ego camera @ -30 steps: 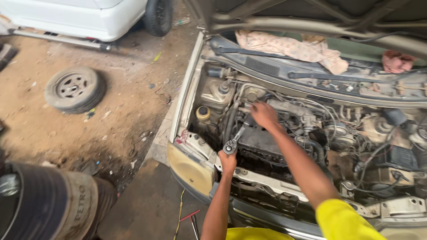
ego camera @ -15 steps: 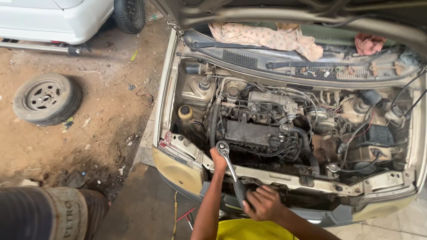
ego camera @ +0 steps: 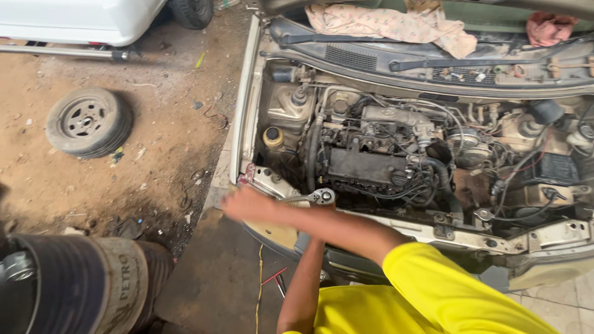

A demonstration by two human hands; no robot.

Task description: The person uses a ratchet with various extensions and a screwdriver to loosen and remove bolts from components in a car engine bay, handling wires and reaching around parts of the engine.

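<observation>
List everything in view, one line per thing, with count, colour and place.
ratchet wrench: one, silver, at the front edge of the engine bay, in the blurred hand
engine: one, dark and grimy, middle of the open bay
cap: one, yellow, on a reservoir at the bay's left side
cloth: one, pale patterned, on the cowl below the windscreen
rag: one, pink-red, top right
loose wheel: one, black tyre with grey rim, flat on the dirt
white car: one, top left
drum: one, dark, bottom left
hand: one in clear view, blurred, crossing to the wrench handle; which arm it belongs to is unclear
yellow sleeve: bottom right
</observation>
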